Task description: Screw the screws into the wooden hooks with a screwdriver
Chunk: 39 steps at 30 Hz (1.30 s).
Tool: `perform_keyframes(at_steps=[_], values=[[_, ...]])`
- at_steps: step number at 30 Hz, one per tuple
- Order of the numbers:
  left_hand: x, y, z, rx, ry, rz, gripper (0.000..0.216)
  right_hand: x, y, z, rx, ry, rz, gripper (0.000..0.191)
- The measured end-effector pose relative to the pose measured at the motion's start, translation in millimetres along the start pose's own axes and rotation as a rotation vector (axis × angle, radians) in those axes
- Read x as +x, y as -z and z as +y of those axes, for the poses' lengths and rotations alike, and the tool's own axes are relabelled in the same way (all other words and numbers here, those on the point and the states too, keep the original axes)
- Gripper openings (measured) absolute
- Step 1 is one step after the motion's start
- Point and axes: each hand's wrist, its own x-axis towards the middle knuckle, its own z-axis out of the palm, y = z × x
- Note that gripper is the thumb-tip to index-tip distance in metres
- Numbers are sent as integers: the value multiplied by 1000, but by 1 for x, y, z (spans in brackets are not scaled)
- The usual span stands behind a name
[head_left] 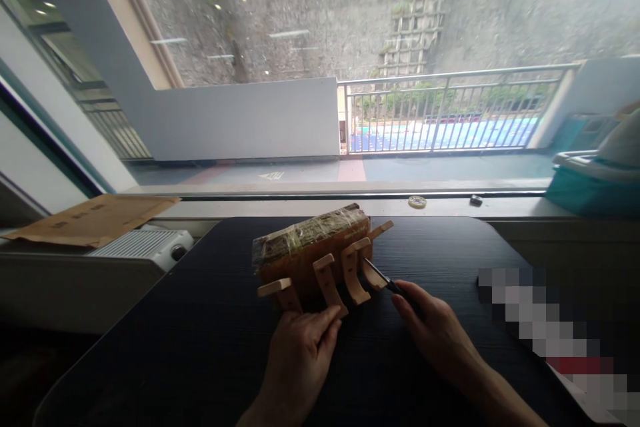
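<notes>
On the dark table lies a brown block-shaped bundle (pixel 300 230), its rough top wrapped in clear tape. Several curved pale wooden hooks (pixel 327 280) stand along its near side, with small dark holes in some. A wooden strip (pixel 383 230) sticks out past the bundle's right end. My left hand (pixel 305 343) is closed at the lower ends of the left and middle hooks, its thumb and fingers pinched on the middle one. In my right hand (pixel 430 313) is a screwdriver (pixel 383 273) with a dark handle; its tip meets the rightmost hook.
The black table (pixel 190 333) stands against a windowsill. A tape roll (pixel 417 201), a small dark object (pixel 476 200) and a teal box (pixel 595 180) sit on the sill. At left, a brown envelope (pixel 100 217) rests over a radiator (pixel 145 243). A blurred-out patch covers the right side.
</notes>
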Motion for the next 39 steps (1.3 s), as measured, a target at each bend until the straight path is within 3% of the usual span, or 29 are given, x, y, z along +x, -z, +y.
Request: perform_keyframes(at_steps=[10,15,17,20,22,24,26,28,32,33,36,39], values=[[8,3,5,-10,132,-105,15,0,3,1,11,-32,-39,40],[6,23,12,53,118,-143,15,-1,3,1,-2,-10,-53,40],[1,42,18,15,57,-67,16,-1,3,0,-4,8,-59,39],[6,80,35,-87,-84,244,15,-2,3,-2,-9,41,-68,36],[24,104,48,-110,-60,406,10,-3,4,-4,-19,58,-52,34],[53,118,55,-119,-27,450,8,-3,6,-4,-28,67,0,33],[89,122,54,-171,71,338,16,-3,8,-3,-37,71,76,33],[123,120,44,-254,136,142,31,-2,10,0,-53,84,141,33],[168,106,21,-236,13,-531,76,0,10,3,-100,188,241,33],[174,102,18,-196,2,-648,84,0,9,3,-109,219,254,32],[184,93,13,-101,-9,-797,92,1,4,1,-131,287,265,32],[189,90,10,-40,-33,-781,86,2,1,-2,-156,314,286,31]])
